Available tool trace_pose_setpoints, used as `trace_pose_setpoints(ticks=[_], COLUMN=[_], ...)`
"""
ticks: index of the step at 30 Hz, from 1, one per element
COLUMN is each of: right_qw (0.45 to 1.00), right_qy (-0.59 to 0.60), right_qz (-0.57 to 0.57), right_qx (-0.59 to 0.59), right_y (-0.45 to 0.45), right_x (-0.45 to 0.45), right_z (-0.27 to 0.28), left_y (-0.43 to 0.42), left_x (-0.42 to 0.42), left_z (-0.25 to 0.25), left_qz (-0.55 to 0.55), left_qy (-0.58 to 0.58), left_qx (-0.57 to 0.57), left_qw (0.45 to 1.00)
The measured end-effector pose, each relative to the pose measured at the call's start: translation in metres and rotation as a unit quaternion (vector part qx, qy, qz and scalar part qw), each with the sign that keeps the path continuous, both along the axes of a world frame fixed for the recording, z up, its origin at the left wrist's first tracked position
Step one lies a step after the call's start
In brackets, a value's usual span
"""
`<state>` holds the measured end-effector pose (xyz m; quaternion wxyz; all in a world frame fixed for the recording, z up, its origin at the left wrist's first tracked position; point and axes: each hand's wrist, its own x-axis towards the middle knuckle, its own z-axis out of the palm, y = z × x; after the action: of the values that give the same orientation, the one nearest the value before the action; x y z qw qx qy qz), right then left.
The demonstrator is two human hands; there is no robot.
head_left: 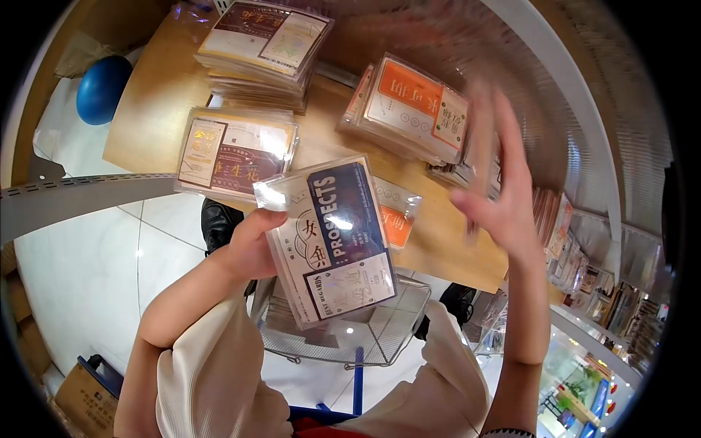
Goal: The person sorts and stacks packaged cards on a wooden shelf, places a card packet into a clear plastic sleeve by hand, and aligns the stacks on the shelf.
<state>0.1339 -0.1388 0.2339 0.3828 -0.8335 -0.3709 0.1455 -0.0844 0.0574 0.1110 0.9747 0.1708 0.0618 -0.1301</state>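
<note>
A stack of clear-sleeved packets, the top one navy and white and marked "PROSPECTS" (339, 233), is gripped at its left edge by my left hand (255, 244), above the wire basket. My right hand (504, 175) is raised at the right, beside the pile of orange and white packets (412, 106); its fingers are blurred by motion, and whether something thin is between them cannot be made out. An orange packet (396, 219) lies flat on the wooden board, partly behind the held stack. Maroon and white packets (237, 153) are piled to the left.
A taller stack of maroon packets (263, 36) stands at the back left of the wooden board (161, 95). A wire basket (328, 343) sits below. More packets line a shelf (566, 241) at right. A blue ball (104, 90) and a cardboard box (84, 398) are at left.
</note>
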Motion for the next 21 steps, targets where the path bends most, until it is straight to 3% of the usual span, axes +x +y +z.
trace_pose_setpoints(ticks=[2,5,8,12,15,16,18,19,21], right_qw=[0.974,0.926,0.915,0.919,0.988,0.992,0.952,0.932,0.89], right_qy=[-0.188,-0.305,-0.275,-0.324,-0.098,0.066,0.285,0.345,0.456], right_qz=[0.074,0.148,0.182,0.155,0.12,0.104,0.084,0.088,0.008], right_qx=[-0.098,-0.164,-0.23,-0.165,-0.02,0.032,0.077,0.071,0.018], right_y=[0.022,0.042,0.042,0.033,0.015,0.007,-0.006,-0.012,-0.031], right_x=[0.025,0.044,0.054,0.045,-0.006,-0.031,-0.074,-0.089,-0.098], right_z=[-0.012,-0.029,-0.058,-0.066,-0.046,-0.045,-0.048,-0.049,-0.047], left_y=[0.005,0.009,0.012,0.011,0.009,0.006,0.0,-0.002,-0.014], left_x=[-0.002,-0.004,-0.003,-0.003,-0.006,-0.003,0.003,0.005,0.01], left_z=[-0.003,-0.003,0.0,0.002,0.016,0.018,0.018,0.016,0.023], left_qz=[0.005,0.008,0.015,0.037,0.041,0.03,0.007,-0.025,-0.081], left_qy=[-0.01,-0.005,0.009,0.025,0.096,0.071,0.015,-0.02,-0.018], left_qx=[-0.003,0.017,0.031,0.051,0.096,0.146,0.244,0.347,0.4], left_qw=[1.0,1.0,0.999,0.998,0.99,0.986,0.97,0.937,0.913])
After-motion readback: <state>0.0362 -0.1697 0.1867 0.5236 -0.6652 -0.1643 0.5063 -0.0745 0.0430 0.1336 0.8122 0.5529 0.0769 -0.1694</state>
